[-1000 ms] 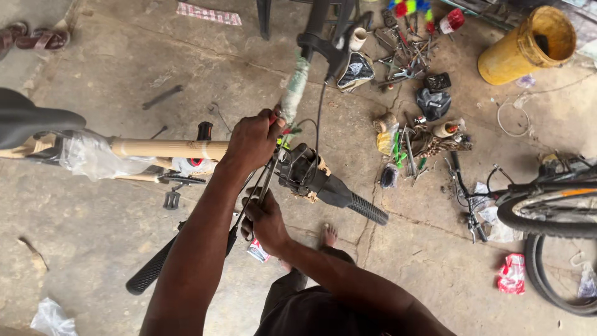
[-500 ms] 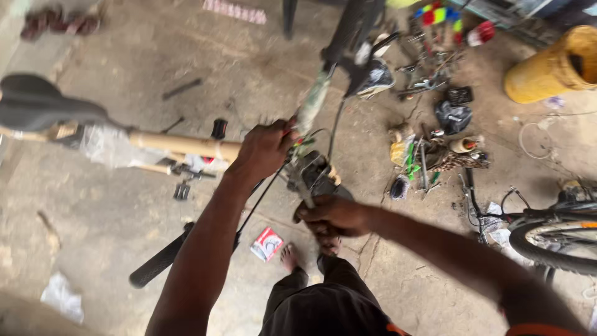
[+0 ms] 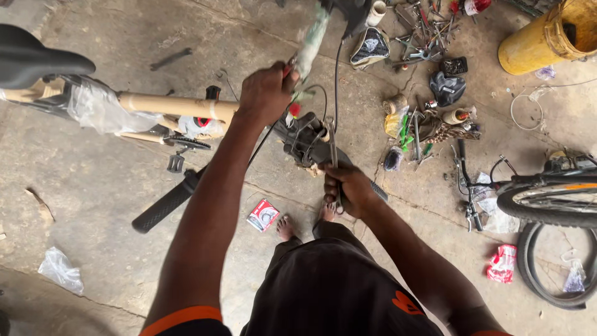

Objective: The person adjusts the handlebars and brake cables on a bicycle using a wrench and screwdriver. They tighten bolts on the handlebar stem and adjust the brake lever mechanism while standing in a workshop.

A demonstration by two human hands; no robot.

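A tan-framed bicycle with a black saddle stands across the view. My left hand is closed around the frame near the stem, next to a plastic-wrapped fork tube. My right hand grips a long metal wrench whose head sits at the black stem and handlebar clamp. The black handlebar grip points down-left.
Loose tools and parts are strewn on the concrete floor at upper right. A yellow drum stands in the far right corner. Another bicycle wheel and a tyre lie at right. A red-and-white packet lies by my bare feet.
My right hand has drawn back toward me from the stem, now gripping the wrench handle lower down. My left hand stays on the frame. The camera view has shifted.
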